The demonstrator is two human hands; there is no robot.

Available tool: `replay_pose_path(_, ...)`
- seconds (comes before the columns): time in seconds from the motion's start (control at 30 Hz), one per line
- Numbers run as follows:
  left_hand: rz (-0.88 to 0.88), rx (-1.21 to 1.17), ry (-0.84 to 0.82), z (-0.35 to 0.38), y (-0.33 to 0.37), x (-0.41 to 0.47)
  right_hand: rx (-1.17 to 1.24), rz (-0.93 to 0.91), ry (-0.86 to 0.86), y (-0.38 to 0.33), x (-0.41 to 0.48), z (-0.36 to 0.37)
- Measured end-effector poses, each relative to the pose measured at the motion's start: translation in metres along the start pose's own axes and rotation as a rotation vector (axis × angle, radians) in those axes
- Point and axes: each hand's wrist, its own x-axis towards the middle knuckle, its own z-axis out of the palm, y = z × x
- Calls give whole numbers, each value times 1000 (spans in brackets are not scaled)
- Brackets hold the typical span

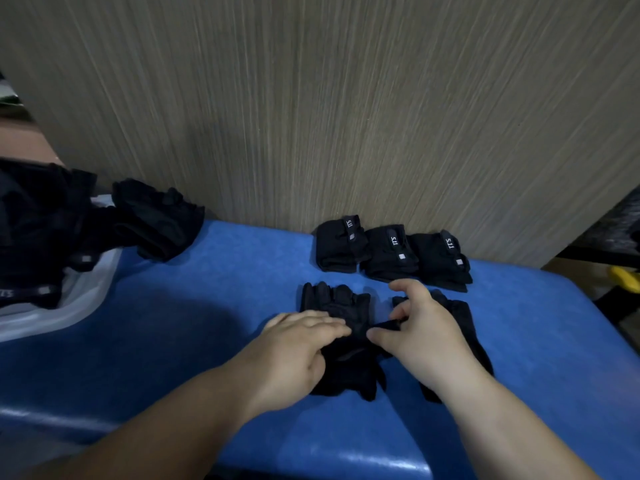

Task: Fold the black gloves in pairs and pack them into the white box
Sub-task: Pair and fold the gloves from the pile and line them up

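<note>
1. Head view: white box (59, 308) at left holds loose gloves (41, 230), heaped over its rim
2. Left hand (298, 344), fingers flat, presses glove (332, 303) on table (207, 306)
3. Right hand (422, 329) pinches second glove (464, 320) by its strap
4. Three folded pairs (391, 252) by wall

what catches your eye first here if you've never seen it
Two bare hands at the middle of the blue table: the left hand presses flat on unfolded black gloves, the right hand pinches them. Behind, three folded pairs line the wood-grain panel; at far left, a white box heaped with more gloves.
</note>
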Motion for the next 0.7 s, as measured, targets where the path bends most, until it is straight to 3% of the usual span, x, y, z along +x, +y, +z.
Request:
replay_pose_path(0.17, 15, 20, -49, 2, 0, 1, 158, 0, 40, -6, -2, 4)
replay_pose_path(0.37, -15, 19, 2, 4, -2, 2, 375, 17, -130, -9, -5, 9)
replay_pose_path(0.6, -47, -89, 209, -2, 2, 2, 244, -12, -235, -10, -9, 9)
replay_pose_path(0.7, 7, -72, 209, 1, 1, 2, 193, -45, -258, -11, -11, 10)
